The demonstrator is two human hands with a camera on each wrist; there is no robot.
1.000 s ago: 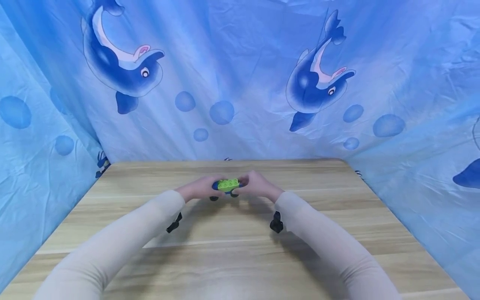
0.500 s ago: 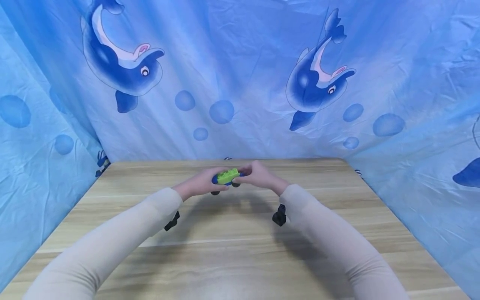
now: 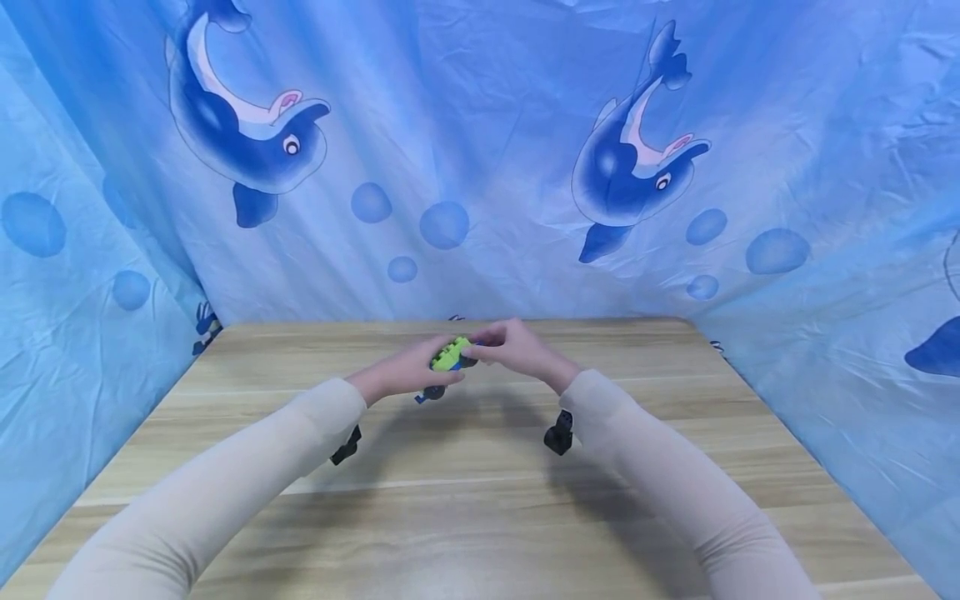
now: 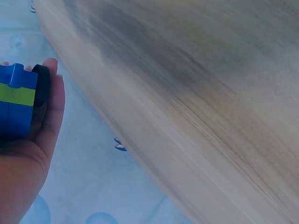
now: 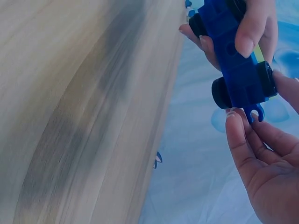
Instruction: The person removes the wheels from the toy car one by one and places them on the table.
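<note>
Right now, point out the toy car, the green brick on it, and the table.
toy car [image 5: 238, 70]: right wrist view, blue underside between the wheels.
green brick [image 3: 448, 356]: head view, studded top face.
table [image 3: 480, 500]: head view, bare wood near the front edge.

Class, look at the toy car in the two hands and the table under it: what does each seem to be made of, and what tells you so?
Toy car: seemingly hard moulded plastic, smooth blue chassis, green studded brick on top, black wheels. Table: light wood-grain surface with a matt look; solid wood or printed laminate cannot be told.
</note>
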